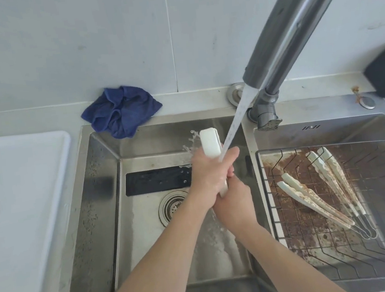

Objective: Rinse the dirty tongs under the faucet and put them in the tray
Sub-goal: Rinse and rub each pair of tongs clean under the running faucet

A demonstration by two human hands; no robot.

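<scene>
Both hands over the left sink basin [111, 203], wrapped around one pair of white tongs [210, 145] held nearly upright under the running stream from the grey faucet [292, 24]. Left hand [210, 175] higher up, fingers curled tight round the middle of the tongs, the broad white tips sticking out above the knuckles toward the far wall. Right hand [235, 207] just below and nearer, touching the left, fingers closed round the lower stretch of the tongs, a short pale length showing between the two hands; the handle end hidden inside that grip. Water stream [236, 119] striking at the left hand's fingers, beside the tips, with splashes flying off to the left and water running down into the basin near the drain [172, 207]. In the right basin, a wire rack [275, 208] with two more pairs of dirty tongs [313, 201], speckled brown, lying side by side on a grimy brown bottom. White tray [13, 202] on the counter at far left, well apart from the hands. Blue cloth [120, 110] crumpled on the far rim of the left basin.
</scene>
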